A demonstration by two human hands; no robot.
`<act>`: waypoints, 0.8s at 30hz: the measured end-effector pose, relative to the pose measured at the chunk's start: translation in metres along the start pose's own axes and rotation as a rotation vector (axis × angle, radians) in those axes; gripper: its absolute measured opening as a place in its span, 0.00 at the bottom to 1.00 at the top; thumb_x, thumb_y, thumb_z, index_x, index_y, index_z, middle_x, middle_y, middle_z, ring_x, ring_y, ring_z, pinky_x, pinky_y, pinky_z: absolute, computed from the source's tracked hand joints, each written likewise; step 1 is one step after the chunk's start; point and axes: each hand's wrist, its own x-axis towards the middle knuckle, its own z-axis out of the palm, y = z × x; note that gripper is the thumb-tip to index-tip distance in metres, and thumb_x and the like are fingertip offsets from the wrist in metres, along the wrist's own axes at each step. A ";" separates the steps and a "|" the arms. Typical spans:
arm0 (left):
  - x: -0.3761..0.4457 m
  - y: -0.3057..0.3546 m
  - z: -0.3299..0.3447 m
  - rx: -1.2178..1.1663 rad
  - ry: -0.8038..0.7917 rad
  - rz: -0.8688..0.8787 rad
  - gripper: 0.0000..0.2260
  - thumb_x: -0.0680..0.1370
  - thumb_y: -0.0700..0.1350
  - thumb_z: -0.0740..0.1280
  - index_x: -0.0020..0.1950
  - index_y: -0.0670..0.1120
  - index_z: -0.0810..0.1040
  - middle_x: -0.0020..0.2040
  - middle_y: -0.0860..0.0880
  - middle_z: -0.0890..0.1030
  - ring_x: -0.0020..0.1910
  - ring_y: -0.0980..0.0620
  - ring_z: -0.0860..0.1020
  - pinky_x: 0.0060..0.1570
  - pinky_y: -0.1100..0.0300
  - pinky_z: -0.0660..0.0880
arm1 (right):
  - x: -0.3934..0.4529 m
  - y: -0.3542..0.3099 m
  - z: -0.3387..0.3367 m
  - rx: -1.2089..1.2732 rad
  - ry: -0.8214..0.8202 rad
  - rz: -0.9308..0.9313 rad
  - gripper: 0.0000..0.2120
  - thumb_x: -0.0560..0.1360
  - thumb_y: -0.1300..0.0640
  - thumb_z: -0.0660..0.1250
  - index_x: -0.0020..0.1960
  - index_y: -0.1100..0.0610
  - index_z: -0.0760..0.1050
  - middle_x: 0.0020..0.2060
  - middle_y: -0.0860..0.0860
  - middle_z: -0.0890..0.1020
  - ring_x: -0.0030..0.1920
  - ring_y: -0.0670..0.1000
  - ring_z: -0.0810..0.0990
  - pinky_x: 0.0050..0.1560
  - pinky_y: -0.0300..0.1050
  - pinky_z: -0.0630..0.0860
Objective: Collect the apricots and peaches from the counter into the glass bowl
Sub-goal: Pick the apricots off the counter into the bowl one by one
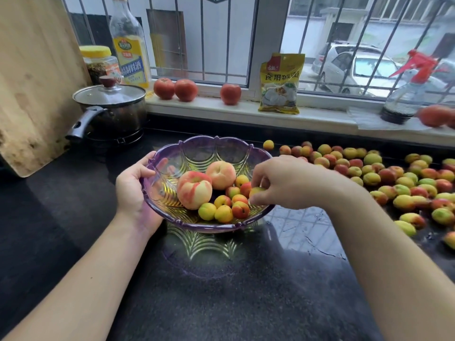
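Glass, purple-tinted, is what your left hand (pixel 134 190) grips: the fingers curl round the rim of the glass bowl (pixel 187 223) at its nine o'clock, holding it tipped above the dark counter (pixel 221 303). Inside lie two peaches (pixel 194 190) toward the centre and a cluster of small apricots (pixel 222 205) at about five o'clock. At the bowl's three o'clock your right hand (pixel 283 183) reaches over the rim, fingertips pinching one apricot (pixel 256 191) just above the cluster. You look to be mid-drop, early in the job: let that fruit go low so it settles among the others without bouncing out. Farther toward three o'clock, the big spread of loose fruit (pixel 394 178) waits on the counter, so your next reach goes there while the left hand keeps the bowl steady.
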 end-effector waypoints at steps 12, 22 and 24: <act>0.001 -0.013 0.002 0.226 -0.013 0.020 0.25 0.77 0.30 0.52 0.70 0.45 0.75 0.61 0.43 0.81 0.64 0.41 0.81 0.62 0.44 0.80 | 0.001 0.128 0.004 0.306 0.381 0.564 0.07 0.79 0.57 0.67 0.56 0.54 0.82 0.54 0.55 0.83 0.50 0.55 0.80 0.48 0.47 0.75; -0.001 -0.020 0.005 0.420 -0.060 0.051 0.30 0.76 0.27 0.53 0.72 0.51 0.75 0.68 0.43 0.79 0.66 0.46 0.80 0.66 0.48 0.78 | 0.036 0.132 0.066 -0.142 0.405 0.712 0.22 0.79 0.43 0.66 0.68 0.53 0.72 0.66 0.60 0.75 0.68 0.65 0.69 0.74 0.62 0.60; -0.001 -0.021 0.004 0.424 -0.062 0.055 0.31 0.76 0.27 0.53 0.73 0.50 0.74 0.67 0.43 0.79 0.63 0.48 0.81 0.62 0.51 0.80 | 0.037 0.132 0.069 -0.146 0.450 0.706 0.17 0.79 0.47 0.67 0.64 0.53 0.73 0.63 0.59 0.78 0.68 0.65 0.70 0.76 0.64 0.57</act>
